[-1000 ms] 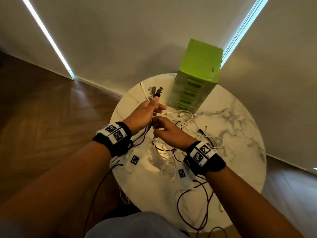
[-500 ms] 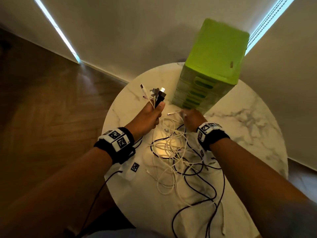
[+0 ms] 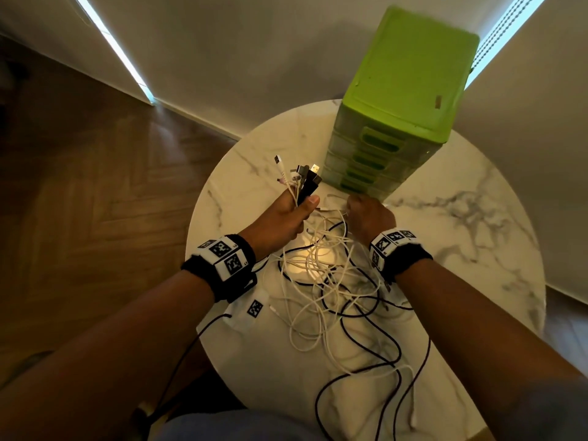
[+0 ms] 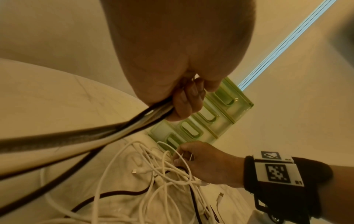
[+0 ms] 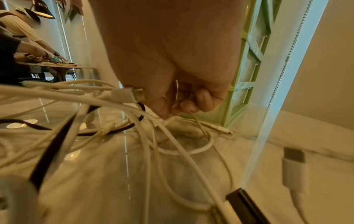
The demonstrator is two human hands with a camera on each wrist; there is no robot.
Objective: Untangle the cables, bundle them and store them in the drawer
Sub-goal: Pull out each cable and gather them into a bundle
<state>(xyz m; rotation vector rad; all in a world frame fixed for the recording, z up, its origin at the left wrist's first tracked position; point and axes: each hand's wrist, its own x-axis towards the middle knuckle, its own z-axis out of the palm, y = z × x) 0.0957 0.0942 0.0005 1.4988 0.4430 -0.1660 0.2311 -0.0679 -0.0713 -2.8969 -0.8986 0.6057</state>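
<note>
A tangle of white and black cables (image 3: 327,281) lies spread over the round marble table (image 3: 461,243). My left hand (image 3: 286,214) is raised above the table and grips a bunch of cable ends (image 3: 299,178), whose plugs stick up out of the fist; the strands (image 4: 107,133) run down from it. My right hand (image 3: 366,211) is down at the foot of the green drawer unit (image 3: 407,90) and pinches a thin white cable (image 5: 168,119) near its plug. All drawers (image 3: 375,157) look closed.
The drawer unit stands at the table's far side against the wall. Cable loops hang over the near table edge (image 3: 375,409). A loose white plug (image 5: 295,168) lies to the right. Other people work at another table (image 5: 47,63) far to the left.
My right hand moved away from the left hand to the foot of the drawer unit and took hold of a white cable there. The left hand kept its bunch raised.
</note>
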